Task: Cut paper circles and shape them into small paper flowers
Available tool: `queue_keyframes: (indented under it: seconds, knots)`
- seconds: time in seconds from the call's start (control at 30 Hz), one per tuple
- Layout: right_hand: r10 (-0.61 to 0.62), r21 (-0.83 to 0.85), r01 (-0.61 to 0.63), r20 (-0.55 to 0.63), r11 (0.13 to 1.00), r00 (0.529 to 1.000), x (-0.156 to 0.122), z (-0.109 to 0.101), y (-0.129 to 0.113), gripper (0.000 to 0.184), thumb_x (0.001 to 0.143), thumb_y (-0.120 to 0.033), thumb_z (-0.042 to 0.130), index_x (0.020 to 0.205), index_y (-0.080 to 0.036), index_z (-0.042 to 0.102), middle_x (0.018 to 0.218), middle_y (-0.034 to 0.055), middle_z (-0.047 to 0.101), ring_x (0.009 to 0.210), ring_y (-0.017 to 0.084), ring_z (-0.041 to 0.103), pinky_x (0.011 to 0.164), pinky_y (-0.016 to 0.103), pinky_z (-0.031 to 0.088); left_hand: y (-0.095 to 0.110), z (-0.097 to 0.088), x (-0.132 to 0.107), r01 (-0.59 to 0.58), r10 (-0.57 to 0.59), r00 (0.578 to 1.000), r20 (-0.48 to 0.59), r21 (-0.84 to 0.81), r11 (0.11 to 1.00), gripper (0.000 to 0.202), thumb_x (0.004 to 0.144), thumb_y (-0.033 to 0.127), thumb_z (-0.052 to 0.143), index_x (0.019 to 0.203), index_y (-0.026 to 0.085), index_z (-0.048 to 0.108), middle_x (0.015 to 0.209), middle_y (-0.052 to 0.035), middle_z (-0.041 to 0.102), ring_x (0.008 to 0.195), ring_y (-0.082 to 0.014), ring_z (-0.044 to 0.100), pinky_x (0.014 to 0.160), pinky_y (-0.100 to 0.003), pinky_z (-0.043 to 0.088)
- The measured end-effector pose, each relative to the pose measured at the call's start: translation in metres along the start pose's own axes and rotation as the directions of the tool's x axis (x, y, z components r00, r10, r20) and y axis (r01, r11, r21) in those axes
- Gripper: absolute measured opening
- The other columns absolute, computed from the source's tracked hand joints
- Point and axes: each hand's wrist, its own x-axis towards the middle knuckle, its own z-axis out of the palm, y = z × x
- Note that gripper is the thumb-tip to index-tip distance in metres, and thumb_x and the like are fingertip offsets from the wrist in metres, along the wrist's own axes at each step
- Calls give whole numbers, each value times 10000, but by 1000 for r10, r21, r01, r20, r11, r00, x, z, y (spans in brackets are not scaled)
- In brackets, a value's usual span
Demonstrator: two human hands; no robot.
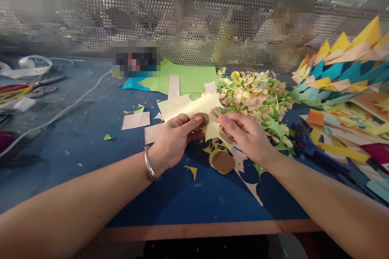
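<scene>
My left hand (174, 139), with a silver bracelet at the wrist, pinches a small brown paper disc (201, 118) against a pale yellow paper sheet (188, 107). My right hand (246, 135) is closed around small scissors (215, 113) whose tips meet the yellow sheet right beside the disc. Both hands hover over the blue table (91, 137). Below them lies another brown disc (222, 162) among yellow and cream offcuts.
A heap of small folded paper flowers (255, 95) lies behind my right hand. Stacked coloured paper (343, 89) fills the right side. A green sheet (188, 77) lies at the back. Scissors and bands (33, 87) and a white cable (69, 107) lie left. Perforated metal screen (194, 16) stands behind.
</scene>
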Motion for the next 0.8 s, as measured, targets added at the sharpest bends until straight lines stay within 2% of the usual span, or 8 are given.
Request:
queue_keyframes:
  seconds: [0.17, 0.43, 0.8]
  knots:
    - [-15, -123, 18, 24, 992, 1000, 1, 0, -4, 508, 919, -578, 488, 595, -212, 348, 550, -57, 277, 506, 95, 294, 481, 276, 234, 0, 1, -2, -41, 42, 999, 14, -30, 999, 115, 764, 149, 736, 670, 124, 673, 840, -31, 681, 697, -89, 581, 621, -211, 485]
    - [11, -64, -9, 33, 998, 999, 0, 1, -3, 517, 877, -603, 539, 592, -220, 338, 527, -64, 289, 473, 88, 296, 445, 258, 242, -3, 2, -7, 27, -31, 996, 79, 53, 998, 115, 735, 213, 773, 689, 139, 698, 804, -23, 698, 656, -96, 604, 659, -244, 495]
    - [0, -101, 3, 22, 995, 1000, 0, 0, -6, 510, 895, -592, 520, 589, -220, 353, 525, -60, 299, 479, 94, 302, 462, 270, 250, -3, 3, -8, 71, -74, 993, 90, 38, 997, 99, 748, 198, 761, 679, 146, 712, 773, -16, 685, 626, -90, 595, 656, -249, 487]
